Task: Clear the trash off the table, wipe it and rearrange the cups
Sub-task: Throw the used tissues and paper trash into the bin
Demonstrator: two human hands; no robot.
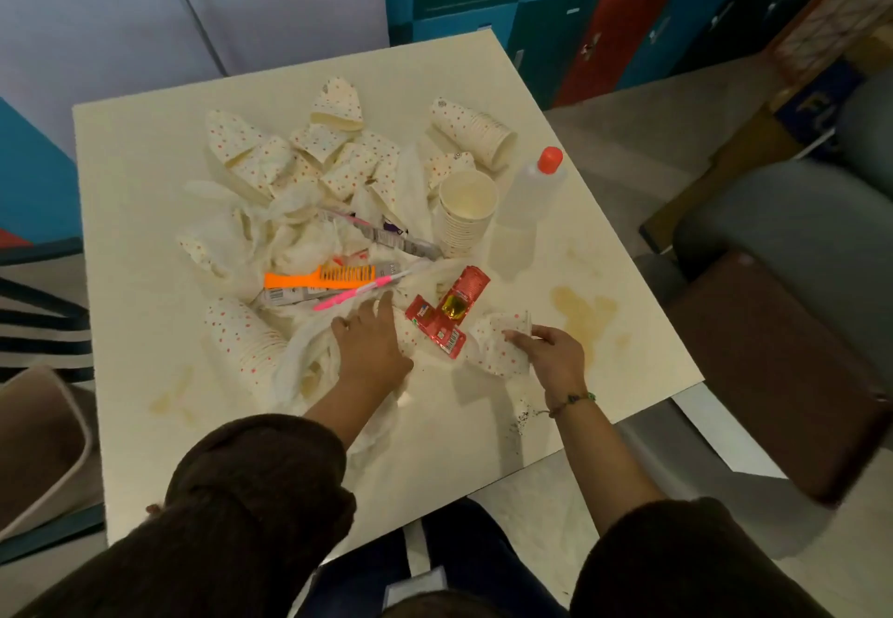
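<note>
My right hand (551,356) is curled around a crushed dotted paper cup (500,342) near the front right part of the table (145,211), fingers closed on its crumpled side. My left hand (372,346) lies flat and spread, palm down, on a pile of white tissues (309,356), gripping nothing that I can make out. Between the two hands lie red snack wrappers (444,317), touching the tissues. Behind them sit a pink toothbrush (352,293) and an orange comb (321,276), and beyond those a heap of crumpled dotted cups (299,158) fills the table's middle. An upright stack of cups (466,211) stands right of the heap, just beside a clear bottle with a red cap (531,192); another stack lies on its side (476,131) toward the far right edge, and a third (246,342) lies left of my left hand. The left strip of the table is bare apart from a brown stain (171,397) near the front left corner; a larger spill (584,315) marks the open stretch by the right edge. The front edge near my sleeves is free. A bin (43,443) sits off the table's left front corner.
</note>
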